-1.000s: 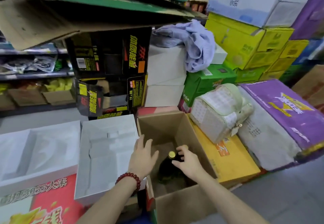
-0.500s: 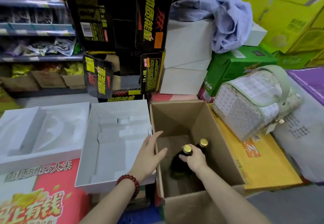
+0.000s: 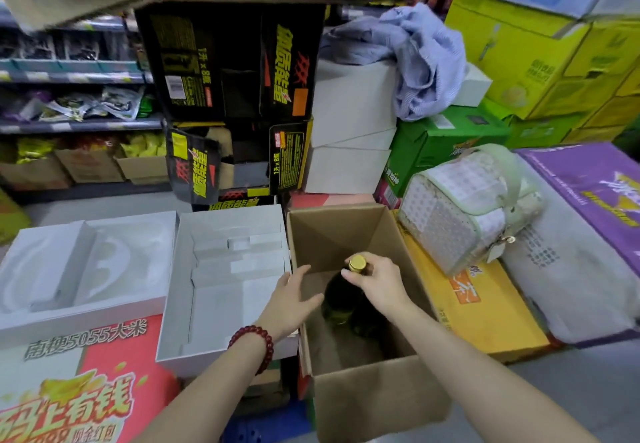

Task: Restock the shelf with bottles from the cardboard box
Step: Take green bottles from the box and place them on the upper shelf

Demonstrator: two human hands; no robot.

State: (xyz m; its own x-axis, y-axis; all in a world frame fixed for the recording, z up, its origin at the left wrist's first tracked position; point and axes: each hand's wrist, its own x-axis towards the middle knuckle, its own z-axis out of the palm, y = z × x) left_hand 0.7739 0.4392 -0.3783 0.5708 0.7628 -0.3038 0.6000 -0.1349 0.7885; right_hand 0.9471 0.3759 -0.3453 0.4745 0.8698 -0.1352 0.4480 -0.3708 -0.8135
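- While the person is bending over the open brown cardboard box point(image 3: 360, 397) on the floor, the right hand point(image 3: 375, 280) is closing its fingers around the neck of a dark glass bottle with a gold cap point(image 3: 341, 299), just under the cap.
- The bottle is standing upright inside the box, with its cap reaching about the level of the box rim.
- A second dark bottle point(image 3: 369, 321) is showing just beside it, partly hidden under the right wrist.
- The left hand point(image 3: 289, 304) is lying open over the left wall of the box, fingers spread, holding nothing; a red bead bracelet point(image 3: 254, 344) is sitting on its wrist.
- A white empty carton with folded inserts point(image 3: 207, 300) is standing against the left side of the box.
- A pale checked bag with green straps point(image 3: 467, 207) is resting on the flat yellow carton point(image 3: 485, 307) to the right.
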